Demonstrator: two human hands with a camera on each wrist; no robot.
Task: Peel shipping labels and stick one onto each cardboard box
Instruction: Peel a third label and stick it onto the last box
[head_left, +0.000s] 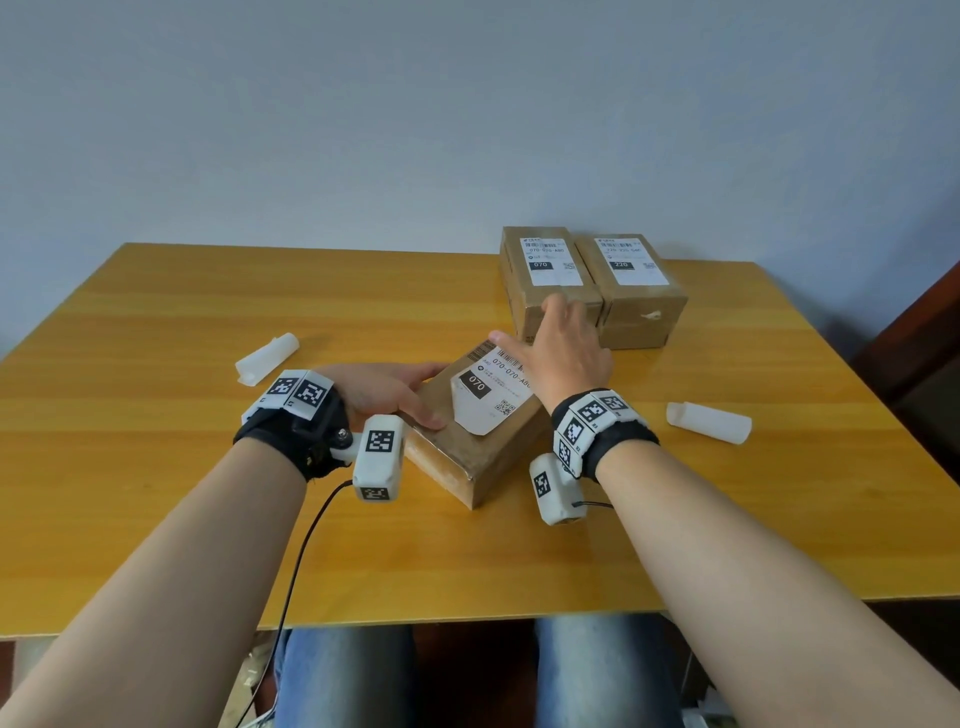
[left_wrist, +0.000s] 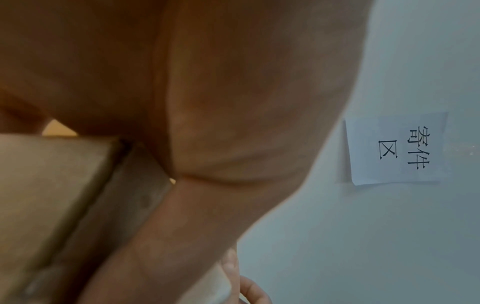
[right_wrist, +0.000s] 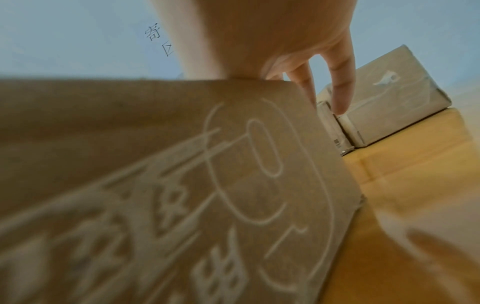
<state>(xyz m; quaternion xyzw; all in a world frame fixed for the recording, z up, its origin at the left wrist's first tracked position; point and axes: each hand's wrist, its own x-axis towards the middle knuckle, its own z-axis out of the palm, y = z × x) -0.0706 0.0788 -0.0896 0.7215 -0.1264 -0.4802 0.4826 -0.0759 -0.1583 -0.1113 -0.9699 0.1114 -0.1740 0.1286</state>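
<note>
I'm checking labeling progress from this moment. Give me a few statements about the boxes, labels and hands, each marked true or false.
1. Both far boxes, the left far box and the right far box, carry labels. True.
2. The near box has no label. False: a white label lies on its top.
3. The right hand lies flat on that label. True.
4. The left hand rests on the table away from the box. False: its grip is on the near box.
</note>
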